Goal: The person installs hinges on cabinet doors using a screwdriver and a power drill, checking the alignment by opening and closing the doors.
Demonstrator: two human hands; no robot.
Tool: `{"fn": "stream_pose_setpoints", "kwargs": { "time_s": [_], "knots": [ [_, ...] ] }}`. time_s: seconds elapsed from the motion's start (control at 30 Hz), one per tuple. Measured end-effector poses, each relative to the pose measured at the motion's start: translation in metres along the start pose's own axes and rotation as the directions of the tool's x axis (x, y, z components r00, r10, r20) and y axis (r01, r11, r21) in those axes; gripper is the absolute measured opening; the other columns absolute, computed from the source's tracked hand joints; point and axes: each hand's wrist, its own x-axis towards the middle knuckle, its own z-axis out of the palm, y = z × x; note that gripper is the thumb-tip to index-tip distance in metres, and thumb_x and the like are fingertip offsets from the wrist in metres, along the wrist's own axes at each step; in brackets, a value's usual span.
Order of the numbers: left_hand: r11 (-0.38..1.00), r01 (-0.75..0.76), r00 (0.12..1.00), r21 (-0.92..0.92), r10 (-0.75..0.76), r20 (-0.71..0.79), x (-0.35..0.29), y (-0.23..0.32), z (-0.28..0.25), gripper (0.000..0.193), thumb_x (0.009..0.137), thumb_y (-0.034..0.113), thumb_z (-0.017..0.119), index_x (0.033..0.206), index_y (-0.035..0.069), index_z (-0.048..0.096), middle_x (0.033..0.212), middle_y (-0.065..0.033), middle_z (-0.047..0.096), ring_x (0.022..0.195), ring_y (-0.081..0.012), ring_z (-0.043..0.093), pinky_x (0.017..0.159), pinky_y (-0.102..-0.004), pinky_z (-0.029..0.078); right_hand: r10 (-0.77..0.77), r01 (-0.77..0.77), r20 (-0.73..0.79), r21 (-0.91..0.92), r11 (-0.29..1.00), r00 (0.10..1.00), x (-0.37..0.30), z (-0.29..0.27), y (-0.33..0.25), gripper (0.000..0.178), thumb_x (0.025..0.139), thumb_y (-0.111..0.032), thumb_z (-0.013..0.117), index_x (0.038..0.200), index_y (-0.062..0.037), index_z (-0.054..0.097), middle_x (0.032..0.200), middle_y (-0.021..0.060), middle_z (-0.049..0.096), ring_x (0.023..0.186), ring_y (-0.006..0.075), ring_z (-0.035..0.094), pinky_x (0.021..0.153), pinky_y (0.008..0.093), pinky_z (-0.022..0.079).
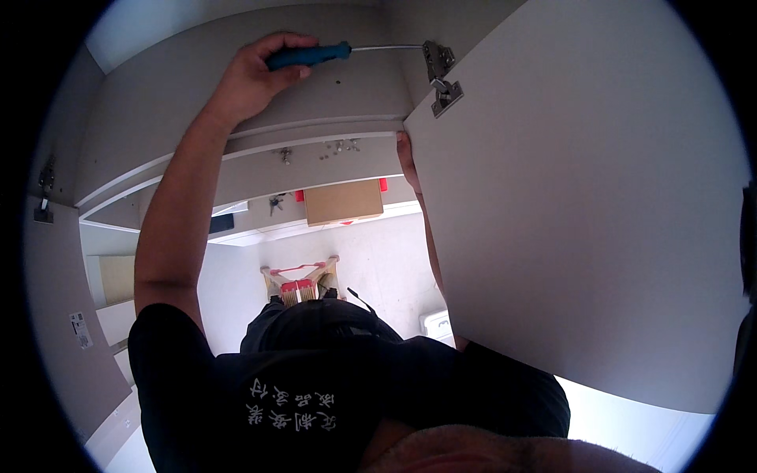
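Observation:
A screwdriver with a teal handle point(311, 55) is wrapped in the fingers of my left hand point(256, 75). Its thin shaft runs rightward, and its tip meets a metal hinge point(438, 61) on the inner side wall of the cabinet. The other end of that hinge is fixed to a large grey cabinet door point(583, 197), which hangs open on the right. At the door's left edge, just below the hinge, part of my right hand point(407, 158) shows, with a fingertip on the edge. The door hides the rest of that hand.
Small metal fittings point(339, 147) lie on a shelf lower down. Below are a cardboard box point(344, 202) and a wooden stepladder with red parts point(300, 284). Another door point(71, 315) stands open on the left, with its own hinge point(44, 206). A white case point(434, 323) sits on the floor.

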Motion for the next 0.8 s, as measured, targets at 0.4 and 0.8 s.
{"fn": "stream_pose_setpoints", "kwargs": {
  "time_s": [0.4,0.8],
  "knots": [
    [1.000,-0.012,0.999,0.005,0.012,-0.030,0.000,-0.009,0.002,0.039,0.089,0.002,0.073,0.127,0.011,0.068,0.125,-0.0033,0.069,0.115,-0.0155,0.062,0.106,-0.0310,0.046,-0.045,0.044,-0.023,-0.020,0.999,0.999,-0.002,0.002,0.006,0.066,0.083,-0.041,0.080,0.133,-0.0040,0.057,0.122,0.0175,0.063,0.104,0.0347,0.066,0.083,0.0472,0.056],
    [0.999,0.002,1.000,-0.035,-0.002,-0.013,0.000,-0.002,0.000,0.040,0.090,0.003,0.073,0.128,0.012,0.067,0.126,-0.0021,0.068,0.115,-0.0153,0.061,0.106,-0.0309,0.046,0.024,-0.023,-0.006,0.064,0.998,1.000,-0.004,0.001,0.004,0.065,0.083,-0.040,0.080,0.133,-0.0042,0.058,0.122,0.0175,0.063,0.106,0.0345,0.066,0.085,0.0472,0.056]
  ]
}}
